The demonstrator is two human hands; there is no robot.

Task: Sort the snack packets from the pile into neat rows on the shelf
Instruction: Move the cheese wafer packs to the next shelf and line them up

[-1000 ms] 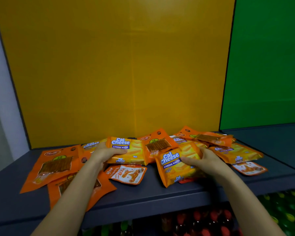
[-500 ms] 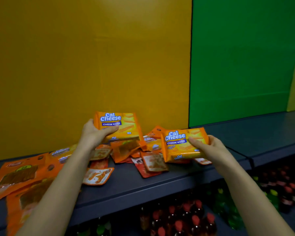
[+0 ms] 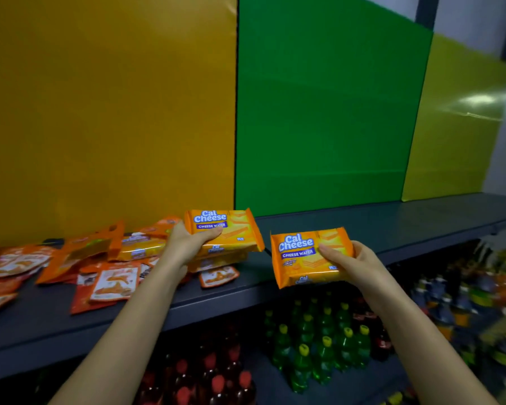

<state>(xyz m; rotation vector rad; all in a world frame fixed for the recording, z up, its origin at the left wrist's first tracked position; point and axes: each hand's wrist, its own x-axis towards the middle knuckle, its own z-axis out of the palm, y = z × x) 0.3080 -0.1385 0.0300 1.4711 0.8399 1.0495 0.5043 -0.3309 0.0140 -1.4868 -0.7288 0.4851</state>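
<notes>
While held off shelf (image 3: 392, 229), left hand (image 3: 187, 247) gripping Cal Cheese packet (image 3: 231, 229) by left end, above right edge of pile (image 3: 108, 267). Right hand (image 3: 354, 261) pinching second Cal Cheese packet (image 3: 301, 258) by right end, at shelf front lip. Pile loose on shelf left, before yellow panel (image 3: 108, 112); green panel (image 3: 319, 112) rightward; bottles (image 3: 319, 346) on tier below.

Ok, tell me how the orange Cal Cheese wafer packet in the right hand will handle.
Probably light: the right hand grips the orange Cal Cheese wafer packet by one end. Likely stiff: it juts out flat. Its glossy film may slip.
</notes>
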